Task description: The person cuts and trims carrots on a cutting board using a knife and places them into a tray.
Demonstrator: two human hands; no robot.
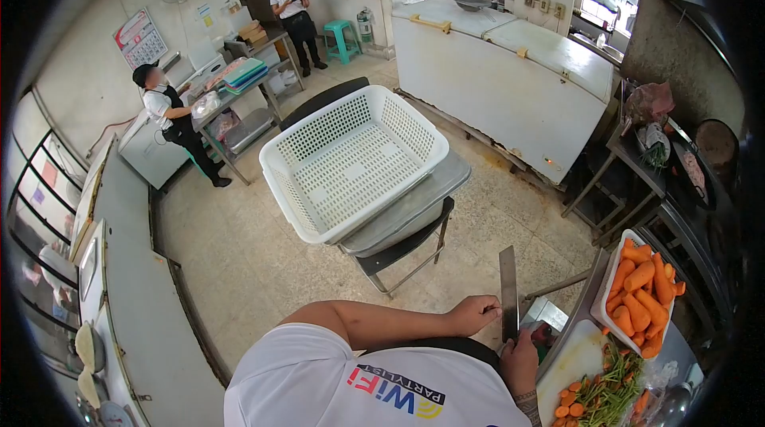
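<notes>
My right hand (519,359) grips a large kitchen knife (508,291), its broad blade pointing up and away from me. Just left of the blade is my left hand (476,315), its fingers curled closed; anything inside them is hidden. On the right, a white basket (604,299) is heaped with peeled carrots (641,295). Below it, cut carrot pieces (567,403) and a pile of green carrot tops (612,379) lie on a cutting board (578,355). A clear plastic bag (657,379) sits beside the greens.
Ahead, a large white perforated crate (351,168) rests on a metal surface (414,204) over a black chair (406,256). Behind stands a white chest freezer (494,76). Two people are at the back: one at a steel table (231,96), another near a green stool (341,38).
</notes>
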